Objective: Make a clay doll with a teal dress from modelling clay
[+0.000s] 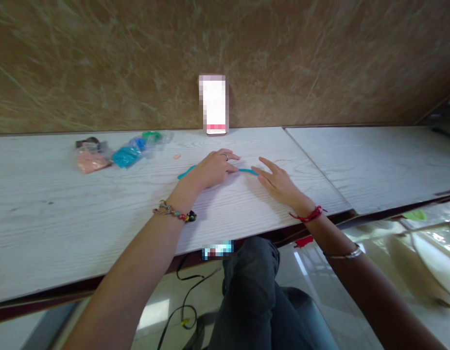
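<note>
A thin blue strand of what looks like modelling clay (248, 171) lies across the white table, its far left end showing beyond my wrist. My left hand (215, 169), with a ring on one finger, rests over the strand's middle and hides that part. Its fingers are stretched out to the right. At the strand's right end is my right hand (278, 182), fingers spread and the tips touching or very close to it. Neither hand grips anything. A small flat peach-coloured piece (177, 156) sits on the table, left of and beyond my left hand.
Bags of pink (92, 160), blue (126, 156) and green material (151, 136) lie at the back left. A lit phone (215, 104) leans upright against the brown marbled wall. Another device (217, 249) is at the table's front edge, above a dark cable (184, 306).
</note>
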`<action>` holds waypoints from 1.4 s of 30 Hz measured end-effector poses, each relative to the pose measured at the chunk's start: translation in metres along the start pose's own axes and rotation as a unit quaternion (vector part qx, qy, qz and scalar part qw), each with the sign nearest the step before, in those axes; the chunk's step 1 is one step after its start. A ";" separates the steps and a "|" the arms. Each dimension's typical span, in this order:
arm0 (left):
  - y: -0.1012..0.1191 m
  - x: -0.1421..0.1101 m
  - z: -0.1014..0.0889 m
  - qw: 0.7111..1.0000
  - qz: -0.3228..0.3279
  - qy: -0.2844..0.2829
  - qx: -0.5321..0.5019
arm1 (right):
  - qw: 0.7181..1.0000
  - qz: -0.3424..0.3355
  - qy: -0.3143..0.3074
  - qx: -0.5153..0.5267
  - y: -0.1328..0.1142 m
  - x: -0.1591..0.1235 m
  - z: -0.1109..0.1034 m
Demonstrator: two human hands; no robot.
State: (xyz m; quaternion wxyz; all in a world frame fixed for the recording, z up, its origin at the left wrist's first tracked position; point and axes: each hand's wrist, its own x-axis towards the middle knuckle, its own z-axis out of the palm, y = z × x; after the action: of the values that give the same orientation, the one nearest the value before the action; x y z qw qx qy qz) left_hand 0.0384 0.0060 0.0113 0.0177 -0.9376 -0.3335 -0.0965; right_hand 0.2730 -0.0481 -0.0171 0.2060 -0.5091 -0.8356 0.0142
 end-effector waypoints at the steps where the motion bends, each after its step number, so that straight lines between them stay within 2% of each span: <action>1: 0.000 0.000 0.000 1.000 -0.003 -0.004 -0.001 | 0.999 0.006 0.032 0.019 0.003 0.002 0.001; 3: 0.001 0.000 -0.001 1.000 -0.010 -0.014 -0.001 | 0.995 0.017 0.085 0.046 0.010 0.007 0.002; 5: 0.002 -0.001 -0.002 1.000 -0.012 -0.016 0.003 | 0.994 0.018 0.099 0.051 0.013 0.013 0.004; 11: -0.001 -0.003 -0.005 0.999 -0.014 0.044 -0.002 | 0.998 -0.051 -0.020 -0.033 -0.004 0.019 0.004; 14: -0.003 -0.004 -0.004 0.999 -0.025 0.041 0.001 | 0.995 -0.062 -0.052 -0.061 -0.013 0.019 0.002; 17: -0.002 -0.003 -0.003 1.000 -0.015 0.014 0.010 | 0.998 -0.042 -0.040 -0.023 -0.012 0.023 0.003; 21: 0.001 -0.003 -0.003 0.999 -0.012 -0.018 0.023 | 0.998 -0.011 0.009 0.060 -0.002 0.031 0.008; 24: 0.003 -0.004 -0.004 0.999 -0.016 -0.023 0.025 | 0.998 -0.011 0.030 0.054 -0.001 0.033 0.009; 32: -0.001 -0.002 -0.006 0.997 -0.060 0.042 0.011 | 0.995 -0.081 -0.036 -0.043 -0.017 0.026 0.008; 38: -0.004 -0.003 0.000 0.998 -0.037 0.044 0.007 | 0.998 -0.061 -0.024 -0.002 -0.013 0.031 0.012; 42: -0.006 -0.003 0.001 0.998 -0.037 0.051 0.020 | 0.995 -0.083 -0.014 -0.044 -0.017 0.032 0.008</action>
State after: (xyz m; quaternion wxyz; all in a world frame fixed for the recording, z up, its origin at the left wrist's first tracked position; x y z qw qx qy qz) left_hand 0.0325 0.0090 0.0098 0.0498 -0.9181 -0.3683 -0.1379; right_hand 0.2432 -0.0272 -0.0104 0.1720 -0.4465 -0.8775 -0.0327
